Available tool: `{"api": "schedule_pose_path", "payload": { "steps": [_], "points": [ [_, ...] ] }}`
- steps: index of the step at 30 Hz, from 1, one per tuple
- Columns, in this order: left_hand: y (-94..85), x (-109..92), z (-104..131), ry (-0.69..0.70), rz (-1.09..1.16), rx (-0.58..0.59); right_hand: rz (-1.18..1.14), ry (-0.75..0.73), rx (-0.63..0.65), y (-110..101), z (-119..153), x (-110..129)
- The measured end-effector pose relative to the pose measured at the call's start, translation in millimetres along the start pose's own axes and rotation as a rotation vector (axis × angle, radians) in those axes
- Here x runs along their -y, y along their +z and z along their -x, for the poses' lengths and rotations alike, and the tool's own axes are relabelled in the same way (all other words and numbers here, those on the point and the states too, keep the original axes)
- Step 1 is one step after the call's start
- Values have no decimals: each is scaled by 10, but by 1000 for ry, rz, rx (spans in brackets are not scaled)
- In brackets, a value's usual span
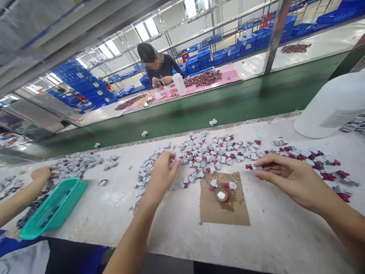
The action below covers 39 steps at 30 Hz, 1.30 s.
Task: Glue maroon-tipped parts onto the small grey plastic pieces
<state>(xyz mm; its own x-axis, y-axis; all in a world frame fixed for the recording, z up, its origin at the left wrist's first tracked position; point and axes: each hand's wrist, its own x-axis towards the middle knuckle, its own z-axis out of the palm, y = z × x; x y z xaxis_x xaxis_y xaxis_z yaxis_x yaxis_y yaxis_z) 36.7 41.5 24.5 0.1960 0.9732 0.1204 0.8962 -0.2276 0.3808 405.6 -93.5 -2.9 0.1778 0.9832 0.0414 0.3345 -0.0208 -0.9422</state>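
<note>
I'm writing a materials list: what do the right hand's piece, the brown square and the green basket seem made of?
Piece in the right hand: perhaps plastic, matt maroon and grey, too small to tell. Brown square: probably dull cardboard, tan and darkened where wet. Green basket: likely smooth moulded plastic, evenly coloured, perforated.
</note>
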Motion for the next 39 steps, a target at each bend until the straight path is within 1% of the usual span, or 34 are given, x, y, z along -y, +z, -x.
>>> {"api": "schedule_pose_path", "payload": {
  "steps": [3,5,7,9,11,13,15,17,21,23,27,30,34,37,39],
  "points": [
    [-81,-154,441,38,121,83,-72,13,45,35,51,77],
    [-73,-259,744,103,199,145,-108,3,83,102,104,132],
    [1,-334,1002,176,251,151,-129,-7,117,203,170,186],
    [121,-369,1195,240,269,116,-133,-39,151,320,237,229],
    [244,-374,1326,284,259,84,-130,-88,187,428,296,252],
    [333,-375,1412,298,228,61,-116,-129,209,505,336,253],
    [384,-386,1475,281,205,37,-89,-148,213,543,357,239],
    [416,-405,1530,226,207,0,-56,-163,208,551,363,223],
    [498,-424,1625,15,214,-146,-12,-165,213,541,359,205],
    [542,-423,1647,-49,228,-168,-1,-153,222,542,358,200],
    [561,-440,1634,-71,296,-137,29,-179,223,545,356,192],
    [523,-474,1610,-80,385,-113,40,-220,220,545,351,189],
    [471,-530,1562,-139,532,-101,51,-219,204,546,347,201],
    [434,-615,1478,-122,663,-99,1,-172,214,532,344,227],
    [411,-717,1398,-128,776,-44,-86,-93,209,506,334,240]
  ]
}}
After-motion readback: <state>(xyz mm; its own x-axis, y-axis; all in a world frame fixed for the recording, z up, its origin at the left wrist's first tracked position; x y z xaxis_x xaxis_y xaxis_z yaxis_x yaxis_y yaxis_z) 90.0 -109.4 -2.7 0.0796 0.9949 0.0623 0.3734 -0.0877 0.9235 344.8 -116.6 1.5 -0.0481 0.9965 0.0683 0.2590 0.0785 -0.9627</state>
